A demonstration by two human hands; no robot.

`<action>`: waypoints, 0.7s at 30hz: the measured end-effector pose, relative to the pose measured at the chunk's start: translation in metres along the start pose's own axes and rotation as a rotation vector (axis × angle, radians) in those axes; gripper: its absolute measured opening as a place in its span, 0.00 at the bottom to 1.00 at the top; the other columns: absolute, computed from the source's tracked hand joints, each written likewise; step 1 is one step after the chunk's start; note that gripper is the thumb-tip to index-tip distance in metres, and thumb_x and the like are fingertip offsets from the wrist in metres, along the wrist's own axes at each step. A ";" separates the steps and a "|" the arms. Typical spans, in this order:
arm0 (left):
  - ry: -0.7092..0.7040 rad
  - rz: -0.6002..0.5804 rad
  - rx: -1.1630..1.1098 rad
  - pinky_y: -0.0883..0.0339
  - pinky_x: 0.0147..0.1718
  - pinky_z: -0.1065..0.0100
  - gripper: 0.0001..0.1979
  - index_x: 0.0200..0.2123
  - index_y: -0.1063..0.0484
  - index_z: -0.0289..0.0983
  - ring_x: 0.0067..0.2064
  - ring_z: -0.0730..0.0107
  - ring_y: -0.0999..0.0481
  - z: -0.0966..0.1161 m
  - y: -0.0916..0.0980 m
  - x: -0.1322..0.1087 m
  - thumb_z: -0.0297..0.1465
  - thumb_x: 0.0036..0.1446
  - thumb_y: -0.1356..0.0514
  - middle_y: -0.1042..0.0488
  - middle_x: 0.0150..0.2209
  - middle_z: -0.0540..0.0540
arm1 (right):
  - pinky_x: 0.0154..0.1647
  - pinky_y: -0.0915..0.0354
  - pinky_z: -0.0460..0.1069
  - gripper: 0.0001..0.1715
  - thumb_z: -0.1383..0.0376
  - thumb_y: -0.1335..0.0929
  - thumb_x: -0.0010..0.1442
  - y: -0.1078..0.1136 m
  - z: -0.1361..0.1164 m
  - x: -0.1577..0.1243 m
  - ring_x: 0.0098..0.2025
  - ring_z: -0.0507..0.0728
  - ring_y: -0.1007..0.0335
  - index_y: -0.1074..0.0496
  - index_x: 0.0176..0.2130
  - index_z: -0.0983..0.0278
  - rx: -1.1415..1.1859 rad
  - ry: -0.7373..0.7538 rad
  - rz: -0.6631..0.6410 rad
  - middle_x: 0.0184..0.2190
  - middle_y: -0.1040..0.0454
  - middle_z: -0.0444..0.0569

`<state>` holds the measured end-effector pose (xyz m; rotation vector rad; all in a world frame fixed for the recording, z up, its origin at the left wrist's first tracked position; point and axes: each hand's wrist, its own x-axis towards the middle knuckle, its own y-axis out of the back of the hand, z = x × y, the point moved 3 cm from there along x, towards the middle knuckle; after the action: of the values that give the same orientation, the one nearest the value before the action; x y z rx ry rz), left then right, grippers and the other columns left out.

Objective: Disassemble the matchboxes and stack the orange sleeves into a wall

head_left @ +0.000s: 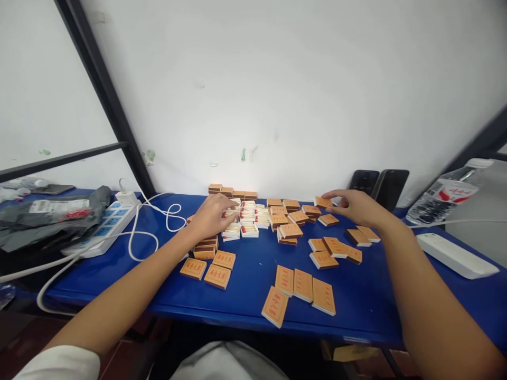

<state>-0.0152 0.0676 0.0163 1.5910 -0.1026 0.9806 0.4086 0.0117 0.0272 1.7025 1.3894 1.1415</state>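
Observation:
My left hand (213,215) reaches over the left side of a cluster of white trays of matches (249,216). Its thumb and forefinger close around one tray (229,213), partly covered by the fingers. To the right, my right hand (354,205) pinches a tan matchbox (322,202) with red print, near the back of the table. Just below that lies another matchbox (328,220). Stacked matchboxes (290,230) stand between the trays and my right hand. More boxes (205,252) are piled under my left wrist, partly hidden.
Loose matchboxes (303,285) lie along the front of the blue table (245,287). At left are a power strip (113,224), white cables (132,245) and a grey plastic bag (47,216). Two phones (390,189), a water bottle (443,192) and a white oblong device (457,256) stand at right.

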 end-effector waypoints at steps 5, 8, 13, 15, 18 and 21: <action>-0.002 0.016 -0.001 0.28 0.49 0.51 0.12 0.49 0.20 0.38 0.48 0.53 0.20 0.000 0.005 0.001 0.35 0.66 0.38 0.16 0.44 0.40 | 0.39 0.32 0.56 0.28 0.49 0.26 0.57 -0.021 -0.012 0.007 0.34 0.62 0.26 0.19 0.52 0.60 0.004 0.042 -0.052 0.36 0.21 0.53; 0.000 0.031 0.001 0.28 0.50 0.51 0.11 0.49 0.20 0.38 0.49 0.53 0.20 -0.004 0.010 0.002 0.35 0.67 0.39 0.16 0.44 0.42 | 0.44 0.31 0.58 0.27 0.49 0.25 0.55 -0.027 -0.014 0.011 0.42 0.66 0.24 0.19 0.49 0.60 -0.027 0.088 -0.046 0.41 0.20 0.56; 0.054 0.082 -0.004 0.29 0.49 0.52 0.10 0.46 0.20 0.39 0.46 0.55 0.20 -0.019 0.015 0.001 0.35 0.67 0.39 0.16 0.42 0.44 | 0.54 0.31 0.61 0.28 0.53 0.24 0.51 -0.038 -0.010 0.021 0.55 0.70 0.26 0.22 0.50 0.61 -0.008 0.138 -0.034 0.51 0.20 0.59; 0.059 0.085 0.007 0.29 0.48 0.53 0.10 0.46 0.20 0.39 0.45 0.55 0.20 -0.023 0.015 0.001 0.35 0.66 0.39 0.16 0.41 0.44 | 0.53 0.31 0.59 0.32 0.54 0.24 0.49 -0.043 -0.010 0.023 0.54 0.70 0.25 0.24 0.52 0.61 0.024 0.131 -0.061 0.52 0.20 0.59; 0.053 0.079 0.005 0.29 0.48 0.53 0.10 0.46 0.20 0.39 0.45 0.55 0.19 -0.024 0.014 0.001 0.35 0.66 0.39 0.16 0.41 0.44 | 0.44 0.30 0.56 0.27 0.55 0.24 0.50 -0.048 -0.011 0.022 0.46 0.67 0.23 0.23 0.50 0.60 0.054 0.104 -0.120 0.46 0.18 0.56; 0.054 0.082 0.007 0.29 0.48 0.52 0.10 0.46 0.19 0.39 0.46 0.54 0.19 -0.019 0.016 0.002 0.34 0.66 0.39 0.16 0.41 0.43 | 0.40 0.31 0.56 0.19 0.53 0.25 0.52 -0.046 -0.012 0.018 0.41 0.66 0.23 0.22 0.42 0.60 0.057 0.077 -0.152 0.39 0.18 0.53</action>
<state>-0.0327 0.0795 0.0291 1.5759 -0.1282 1.0884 0.3803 0.0387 -0.0044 1.5764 1.5840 1.1018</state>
